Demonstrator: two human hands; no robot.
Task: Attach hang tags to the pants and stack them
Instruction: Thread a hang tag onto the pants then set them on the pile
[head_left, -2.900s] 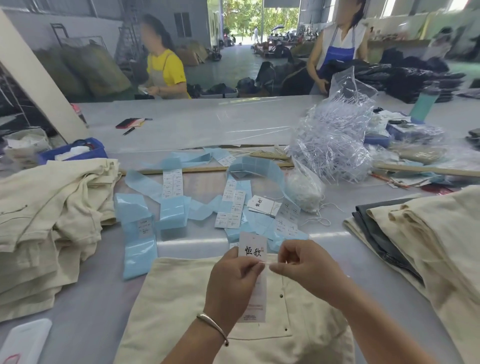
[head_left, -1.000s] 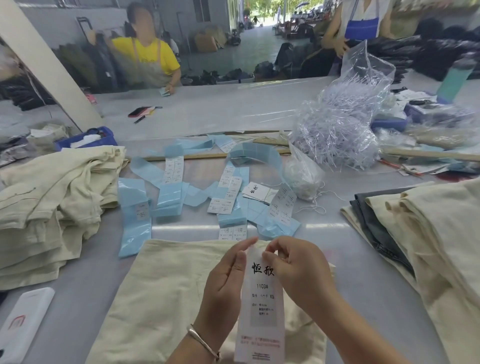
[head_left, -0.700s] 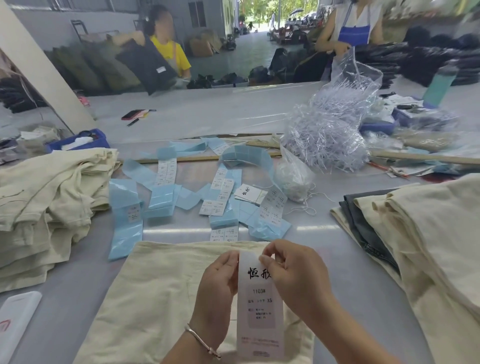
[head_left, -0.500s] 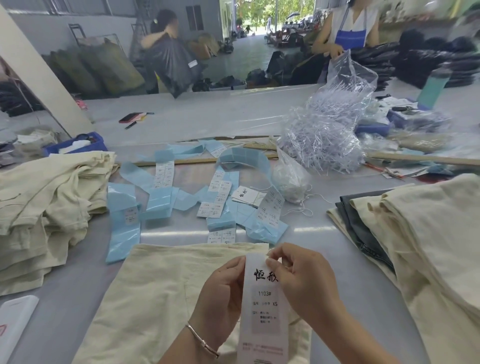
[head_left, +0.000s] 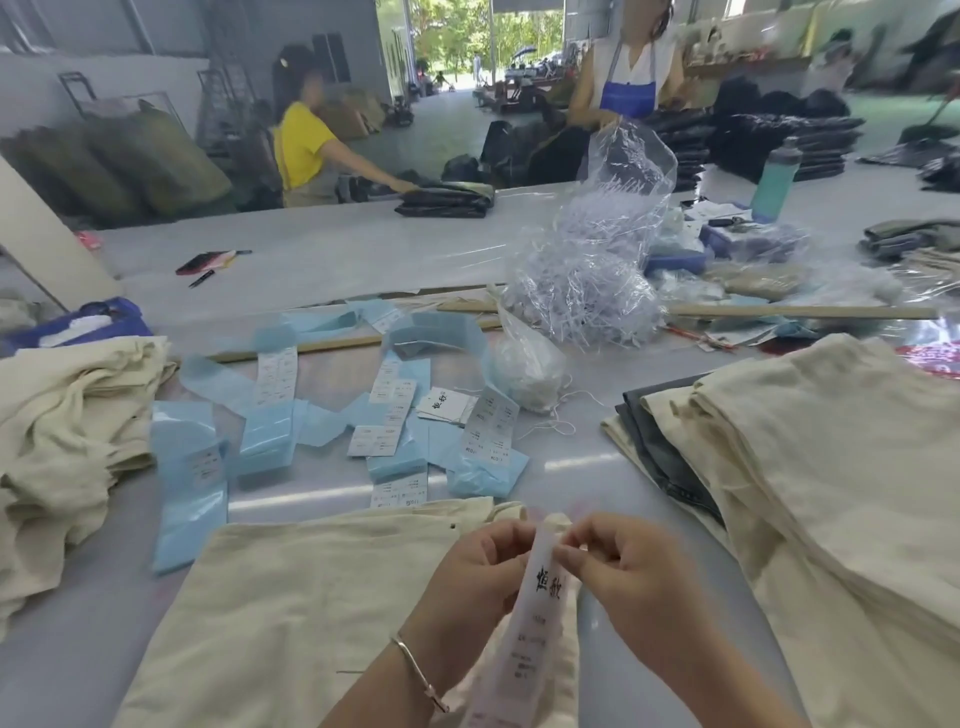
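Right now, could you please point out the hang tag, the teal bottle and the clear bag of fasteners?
hang tag (head_left: 545, 590): head view, printed upper part.
teal bottle (head_left: 774, 184): head view, body.
clear bag of fasteners (head_left: 587, 280): head view, filled lower part.

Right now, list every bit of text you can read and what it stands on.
"恒秋": top of the hang tag pinched by both hands.
Lines below it on that tag: blurred, unreadable.
Loose tag on the table: brush characters, too small.
Sticker strips: too small.

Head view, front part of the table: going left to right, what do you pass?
Loose pile of cream pants → blue label strips → cream pants laid flat → left hand → hang tag → right hand → stack of folded pants.
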